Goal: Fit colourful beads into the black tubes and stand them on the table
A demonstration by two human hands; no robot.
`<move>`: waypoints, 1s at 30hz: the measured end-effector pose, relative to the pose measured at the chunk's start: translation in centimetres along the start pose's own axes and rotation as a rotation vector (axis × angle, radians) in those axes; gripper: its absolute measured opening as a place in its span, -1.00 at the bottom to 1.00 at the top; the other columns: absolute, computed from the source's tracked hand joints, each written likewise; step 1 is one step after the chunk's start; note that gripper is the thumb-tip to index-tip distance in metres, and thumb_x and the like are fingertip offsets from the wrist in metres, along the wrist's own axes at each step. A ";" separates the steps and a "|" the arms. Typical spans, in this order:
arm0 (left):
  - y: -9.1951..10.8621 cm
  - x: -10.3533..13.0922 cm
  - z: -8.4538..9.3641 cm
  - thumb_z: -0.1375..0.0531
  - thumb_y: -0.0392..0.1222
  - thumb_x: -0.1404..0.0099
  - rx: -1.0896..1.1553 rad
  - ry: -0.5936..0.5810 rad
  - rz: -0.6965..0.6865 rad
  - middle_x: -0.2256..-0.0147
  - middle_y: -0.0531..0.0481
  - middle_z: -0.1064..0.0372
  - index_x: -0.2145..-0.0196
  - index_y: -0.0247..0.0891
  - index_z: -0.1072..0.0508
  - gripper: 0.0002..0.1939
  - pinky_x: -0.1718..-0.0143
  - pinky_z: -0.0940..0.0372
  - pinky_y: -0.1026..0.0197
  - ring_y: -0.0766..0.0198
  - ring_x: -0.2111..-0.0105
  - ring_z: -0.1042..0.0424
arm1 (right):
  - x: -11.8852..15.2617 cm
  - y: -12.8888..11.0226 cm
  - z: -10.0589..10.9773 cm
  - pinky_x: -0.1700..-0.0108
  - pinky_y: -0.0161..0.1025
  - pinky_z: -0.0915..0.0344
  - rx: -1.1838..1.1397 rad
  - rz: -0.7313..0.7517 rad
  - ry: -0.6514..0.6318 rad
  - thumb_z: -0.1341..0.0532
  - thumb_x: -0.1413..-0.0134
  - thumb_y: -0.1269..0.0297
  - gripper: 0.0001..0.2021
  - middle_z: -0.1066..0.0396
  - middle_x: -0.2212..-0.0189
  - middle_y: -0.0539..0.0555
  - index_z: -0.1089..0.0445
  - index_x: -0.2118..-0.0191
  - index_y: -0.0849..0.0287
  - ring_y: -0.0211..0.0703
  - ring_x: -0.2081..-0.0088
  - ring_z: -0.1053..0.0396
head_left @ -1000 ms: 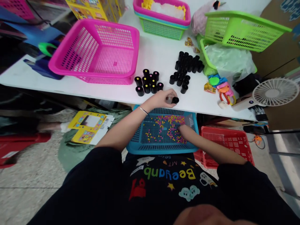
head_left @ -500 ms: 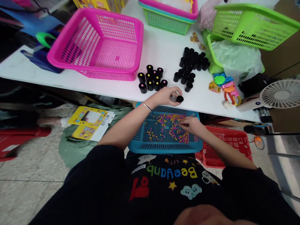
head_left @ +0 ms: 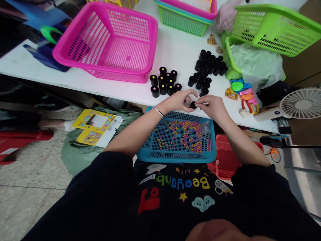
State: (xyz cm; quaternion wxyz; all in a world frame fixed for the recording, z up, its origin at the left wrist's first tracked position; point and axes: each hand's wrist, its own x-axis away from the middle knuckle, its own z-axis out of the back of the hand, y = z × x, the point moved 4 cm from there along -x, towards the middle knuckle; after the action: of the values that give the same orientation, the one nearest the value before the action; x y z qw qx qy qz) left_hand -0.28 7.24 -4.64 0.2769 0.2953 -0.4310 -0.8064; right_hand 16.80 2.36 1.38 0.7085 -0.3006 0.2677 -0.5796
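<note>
Glossy plastic mesh blue basket (head_left: 208, 155)

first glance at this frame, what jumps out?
Both hands meet at the near edge of the white table: the left hand and right hand pinch one small black cylinder. Just below them sits a blue basket strewn with tiny pink and yellow beads. A big pink basket stands at the table's far left.
</note>
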 end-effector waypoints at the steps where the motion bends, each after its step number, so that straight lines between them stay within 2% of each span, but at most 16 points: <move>1: 0.0 0.0 0.0 -0.46 -0.17 -0.10 0.015 -0.001 0.001 0.21 -0.01 -0.70 -0.08 -0.16 -0.40 -0.39 0.06 -0.41 0.22 0.23 0.23 -0.64 | 0.2 -0.1 -0.1 -0.15 0.07 -0.55 0.022 0.023 0.003 -0.40 -0.15 0.37 -0.90 -0.64 0.16 0.08 -0.67 0.36 0.06 0.02 0.07 -0.59; 6: 0.2 -0.1 0.0 -0.46 -0.23 -0.09 0.023 0.009 0.001 0.26 0.02 -0.68 -0.06 -0.17 -0.43 -0.42 0.03 -0.41 0.23 0.22 0.20 -0.65 | 1.8 -0.3 -1.0 -0.32 0.15 -0.41 0.162 0.178 0.030 -0.18 -0.27 0.49 -0.70 -0.64 0.03 0.12 -0.66 0.25 0.06 0.06 -0.09 -0.55; 10: 0.2 -0.1 0.0 -0.46 -0.23 -0.11 -0.030 0.015 -0.032 0.35 0.09 -0.62 -0.04 -0.19 -0.48 -0.47 0.13 -0.38 0.27 0.30 0.32 -0.56 | 2.5 0.8 -2.2 -0.36 0.19 -0.37 0.276 0.289 0.023 -0.09 -0.25 0.54 -0.60 -0.59 -0.07 0.17 -0.64 0.05 0.07 0.12 -0.21 -0.48; 13: 0.3 -0.1 0.0 -0.43 -0.25 -0.13 -0.074 0.036 -0.072 0.47 0.17 -0.50 0.04 -0.22 -0.54 -0.59 0.20 -0.34 0.31 0.38 0.43 -0.43 | 2.6 1.8 -3.1 -0.36 0.21 -0.38 0.377 0.401 0.039 -0.06 -0.27 0.54 -0.57 -0.56 -0.08 0.21 -0.60 -0.04 0.10 0.15 -0.21 -0.47; 16: 0.4 -0.1 -0.1 -0.42 -0.27 -0.13 -0.087 0.055 -0.085 0.51 0.19 -0.42 0.12 -0.27 -0.59 -0.68 0.23 -0.31 0.34 0.41 0.45 -0.36 | 2.5 2.4 -3.8 -0.34 0.23 -0.40 0.477 0.496 0.067 -0.04 -0.32 0.53 -0.58 -0.56 -0.08 0.26 -0.58 -0.08 0.17 0.17 -0.18 -0.48; 19: 0.3 0.0 -0.1 -0.43 -0.26 -0.13 -0.090 0.055 -0.070 0.49 0.17 -0.41 0.14 -0.29 -0.62 -0.69 0.25 -0.30 0.35 0.41 0.43 -0.37 | 2.1 2.5 -3.6 -0.32 0.22 -0.44 0.488 0.506 0.063 -0.05 -0.33 0.53 -0.58 -0.57 -0.06 0.26 -0.60 -0.08 0.18 0.16 -0.18 -0.49; 21: 0.2 0.0 -0.1 -0.45 -0.24 -0.14 -0.113 0.053 -0.056 0.46 0.14 -0.43 0.12 -0.30 -0.62 -0.68 0.25 -0.30 0.34 0.40 0.42 -0.39 | 2.0 2.3 -2.8 -0.26 0.15 -0.49 0.407 0.478 0.068 -0.07 -0.36 0.50 -0.61 -0.61 -0.02 0.23 -0.63 -0.04 0.17 0.10 -0.12 -0.54; 23: 0.4 0.2 -0.2 -0.45 -0.23 -0.17 -0.153 0.068 -0.041 0.40 0.11 -0.49 0.03 -0.29 -0.61 -0.61 0.22 -0.33 0.33 0.37 0.39 -0.43 | 2.5 2.2 -1.6 -0.22 0.08 -0.52 0.298 0.434 0.136 -0.10 -0.42 0.40 -0.67 -0.62 0.00 0.20 -0.64 -0.01 0.15 0.03 -0.07 -0.57; 26: 1.2 1.0 -0.7 -0.41 -0.24 -0.27 -0.242 0.073 -0.047 0.21 -0.01 -0.60 -0.12 -0.24 -0.54 -0.54 0.10 -0.38 0.25 0.28 0.24 -0.54 | 4.9 2.8 -0.7 -0.19 0.05 -0.53 0.192 0.349 0.285 -0.15 -0.46 0.28 -0.71 -0.62 0.00 0.21 -0.63 -0.03 0.14 0.01 -0.04 -0.59; 27: 1.7 1.4 -1.0 -0.39 -0.24 -0.31 -0.291 0.068 -0.056 0.14 -0.05 -0.61 -0.13 -0.22 -0.53 -0.56 0.03 -0.39 0.20 0.22 0.16 -0.56 | 6.0 3.1 -1.1 -0.17 0.04 -0.53 0.176 0.320 0.277 -0.15 -0.46 0.27 -0.72 -0.63 0.03 0.21 -0.63 -0.01 0.15 0.01 -0.02 -0.60; 28: 2.1 1.8 -1.2 -0.37 -0.23 -0.35 -0.356 0.066 -0.062 0.07 -0.09 -0.61 -0.13 -0.21 -0.53 -0.60 -0.05 -0.38 0.14 0.16 0.07 -0.56 | 7.1 3.5 -1.8 -0.15 0.03 -0.54 0.171 0.288 0.203 -0.16 -0.46 0.29 -0.73 -0.64 0.07 0.20 -0.63 0.02 0.15 0.01 0.00 -0.60; 30: 2.9 2.7 -1.1 -0.36 -0.18 -0.40 -0.526 0.111 -0.043 -0.08 -0.15 -0.58 -0.09 -0.15 -0.55 -0.68 -0.17 -0.33 -0.05 -0.01 -0.11 -0.49 | 9.3 4.5 -4.1 -0.14 -0.03 -0.54 0.215 0.207 -0.084 -0.19 -0.44 0.35 -0.77 -0.64 0.11 0.21 -0.64 0.08 0.16 0.01 0.03 -0.61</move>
State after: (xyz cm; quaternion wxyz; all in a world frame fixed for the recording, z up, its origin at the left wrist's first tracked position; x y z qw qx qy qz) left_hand -0.80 3.40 -3.29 0.3502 0.2662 -0.1846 -0.8789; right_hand 18.47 -6.59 -5.01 0.8031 -0.2179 0.2038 -0.5157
